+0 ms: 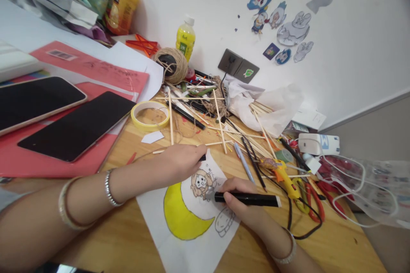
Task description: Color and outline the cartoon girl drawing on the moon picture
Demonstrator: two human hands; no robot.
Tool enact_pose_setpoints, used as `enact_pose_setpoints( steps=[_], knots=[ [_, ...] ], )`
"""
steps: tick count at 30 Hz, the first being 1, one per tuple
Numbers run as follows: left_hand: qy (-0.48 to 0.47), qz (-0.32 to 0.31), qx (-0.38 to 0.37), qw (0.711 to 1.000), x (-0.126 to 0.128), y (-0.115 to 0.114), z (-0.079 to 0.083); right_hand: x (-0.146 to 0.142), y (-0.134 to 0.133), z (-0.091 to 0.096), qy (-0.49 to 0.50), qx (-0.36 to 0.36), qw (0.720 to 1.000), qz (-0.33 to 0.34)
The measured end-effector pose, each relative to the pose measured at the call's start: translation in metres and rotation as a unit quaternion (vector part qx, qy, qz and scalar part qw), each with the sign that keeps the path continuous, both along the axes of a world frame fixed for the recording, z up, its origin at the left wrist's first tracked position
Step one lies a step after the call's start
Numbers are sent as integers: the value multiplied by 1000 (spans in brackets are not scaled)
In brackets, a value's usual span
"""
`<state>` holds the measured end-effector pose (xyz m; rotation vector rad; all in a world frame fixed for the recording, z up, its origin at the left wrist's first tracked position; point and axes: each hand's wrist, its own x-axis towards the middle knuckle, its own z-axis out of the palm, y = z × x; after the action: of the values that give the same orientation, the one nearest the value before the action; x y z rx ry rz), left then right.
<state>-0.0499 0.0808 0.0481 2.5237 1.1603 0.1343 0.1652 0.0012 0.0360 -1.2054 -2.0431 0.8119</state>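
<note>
A white drawing sheet [188,239] lies on the wooden table [134,239]. It shows a yellow crescent moon [181,215] and a small cartoon figure [201,182]. My right hand [243,204] is closed round a black marker [248,198], its tip at the figure's right side. My left hand [181,160] rests on the sheet's top edge with fingers curled; a small black object shows at the fingertips, too hidden to name.
Thin wooden sticks [224,130], pens, a tape roll [150,115], a twine ball [171,65], a yellow glue gun [285,175], red pliers [312,202] and a plastic bag [368,187] crowd the table. Two phones [77,126] lie on red paper at left. Bottles stand by the wall.
</note>
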Motion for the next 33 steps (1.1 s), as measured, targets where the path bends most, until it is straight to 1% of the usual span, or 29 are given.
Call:
enact_pose_setpoints(
  steps=[6,12,16,25,29,33],
  knots=[
    [6,5,-14,1000,1,0,3,-2,0,0,16,-16,1000,-14],
    [8,7,-13,1000,1,0,2,2,-1,-2,41,-24,999,-24],
    [11,14,-12,1000,1,0,0,6,1,-6,75,-38,995,-60],
    [-14,19,-11,1000,1,0,-4,5,2,-3,35,-22,997,-61],
    [-8,12,-5,1000,1,1,-4,4,2,-2,33,-13,998,-58],
    [7,14,-11,1000,1,0,-1,4,3,-2,28,-12,998,-58]
  ],
)
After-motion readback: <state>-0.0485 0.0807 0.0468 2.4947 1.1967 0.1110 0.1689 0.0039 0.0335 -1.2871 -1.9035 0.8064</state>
